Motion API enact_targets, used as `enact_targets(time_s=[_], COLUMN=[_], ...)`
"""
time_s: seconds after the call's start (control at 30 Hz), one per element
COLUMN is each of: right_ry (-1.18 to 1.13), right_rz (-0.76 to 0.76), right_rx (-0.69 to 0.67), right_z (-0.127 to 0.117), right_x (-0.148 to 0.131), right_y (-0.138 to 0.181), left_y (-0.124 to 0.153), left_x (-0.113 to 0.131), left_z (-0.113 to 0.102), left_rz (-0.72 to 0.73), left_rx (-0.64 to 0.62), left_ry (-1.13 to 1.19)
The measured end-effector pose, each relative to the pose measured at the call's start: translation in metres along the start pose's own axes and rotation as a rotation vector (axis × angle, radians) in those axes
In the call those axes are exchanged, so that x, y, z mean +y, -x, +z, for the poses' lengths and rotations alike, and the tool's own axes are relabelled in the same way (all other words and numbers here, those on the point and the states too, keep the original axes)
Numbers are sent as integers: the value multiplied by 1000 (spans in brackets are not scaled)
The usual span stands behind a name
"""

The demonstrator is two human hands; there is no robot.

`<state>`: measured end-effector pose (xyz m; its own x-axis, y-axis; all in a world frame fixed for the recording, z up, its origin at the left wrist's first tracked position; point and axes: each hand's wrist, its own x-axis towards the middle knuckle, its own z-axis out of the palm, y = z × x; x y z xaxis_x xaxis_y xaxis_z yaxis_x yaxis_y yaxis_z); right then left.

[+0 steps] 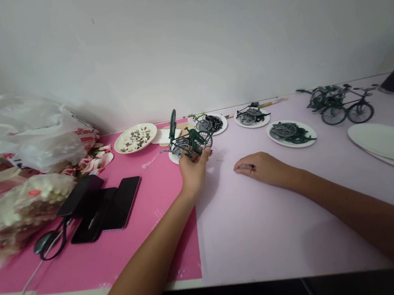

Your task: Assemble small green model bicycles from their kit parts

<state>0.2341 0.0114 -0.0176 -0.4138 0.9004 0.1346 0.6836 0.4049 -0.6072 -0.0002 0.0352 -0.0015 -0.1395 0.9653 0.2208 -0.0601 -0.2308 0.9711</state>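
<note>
My left hand [193, 167] is closed on a small green toy bicycle [195, 138], held up above the table with one wheel raised at its left. Close to the table, my right hand [259, 170] has its fingers pinched together around a small dark part that I cannot make out. A tiny thin piece [223, 160] lies on the lilac surface between the two hands. Behind the bicycle, a white plate [173, 157] is partly hidden. Plates of grey wheels [284, 130] and dark green parts [303, 135] stand beyond my right hand.
Several toy bicycles [344, 102] stand at the back right, near white oval plates [388, 137]. A bowl of small pieces [136, 139] is at the back left. Phones [122, 204], a cable [32, 278] and plastic bags [41, 135] fill the left side. A wall [182, 42] rises behind.
</note>
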Motion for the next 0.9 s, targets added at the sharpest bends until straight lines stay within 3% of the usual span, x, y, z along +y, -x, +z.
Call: enact_targets(time_s=[0.43,0.53,0.73,0.9], right_ry=[248,187,73,62], right_rz=[-98,-107,-147,-157], right_rx=[-17,78,424,477], right_z=[2,6,12,15], right_x=[-8,-5,-8,-10], right_y=[3,2,3,2], left_y=[8,13,25,29], left_x=[-8,-10,-7,-5], left_z=[4,6,14,18], left_rz=[-21,-30,-85,-138], left_rx=[-70,-111,-262,-337], left_ry=[-86,-126,-30,80])
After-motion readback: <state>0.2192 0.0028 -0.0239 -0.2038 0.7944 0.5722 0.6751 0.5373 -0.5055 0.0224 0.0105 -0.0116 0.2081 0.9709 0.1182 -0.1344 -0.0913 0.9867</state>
